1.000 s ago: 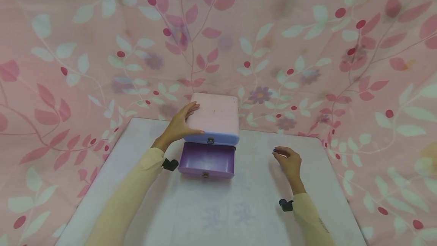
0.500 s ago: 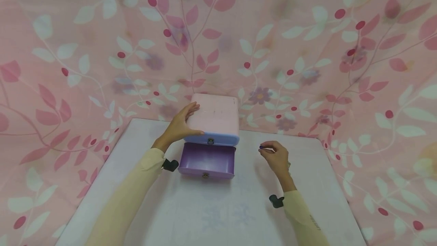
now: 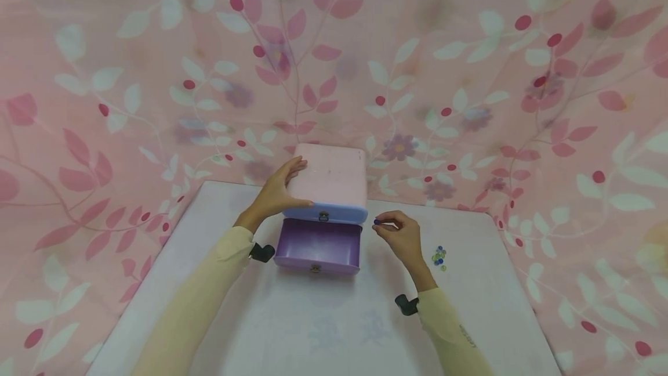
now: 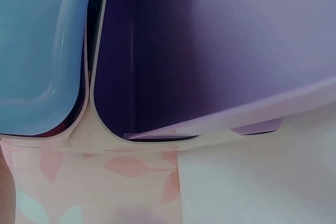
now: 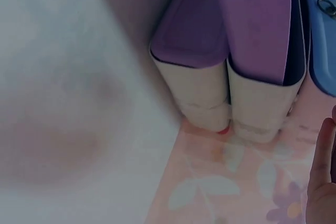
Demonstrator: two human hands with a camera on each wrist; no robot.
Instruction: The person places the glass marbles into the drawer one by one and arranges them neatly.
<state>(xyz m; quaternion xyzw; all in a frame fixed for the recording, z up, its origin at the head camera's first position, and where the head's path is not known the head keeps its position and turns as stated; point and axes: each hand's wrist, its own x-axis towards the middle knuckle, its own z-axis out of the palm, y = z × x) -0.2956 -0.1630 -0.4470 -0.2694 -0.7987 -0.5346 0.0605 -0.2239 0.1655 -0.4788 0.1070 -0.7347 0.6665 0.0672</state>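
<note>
A small chest of drawers with a pink top stands at the back of the table. Its blue top drawer is closed; below, a purple drawer is pulled out, with nothing visible inside. My left hand rests on the chest's left side, thumb along the top front edge. To the right of the chest, apart from it, my right hand pinches a dark blue marble between thumb and fingertips. The right wrist view shows another closed purple drawer under the open one; the marble is hidden there.
A loose group of blue and yellow-green marbles lies on the white table, right of the right forearm. A pink floral cloth hangs close behind the chest and along both sides of the table.
My right hand has moved left toward the chest, carrying the blue marble. The marbles on the table have come into sight behind it. My left hand keeps its place on the chest.
</note>
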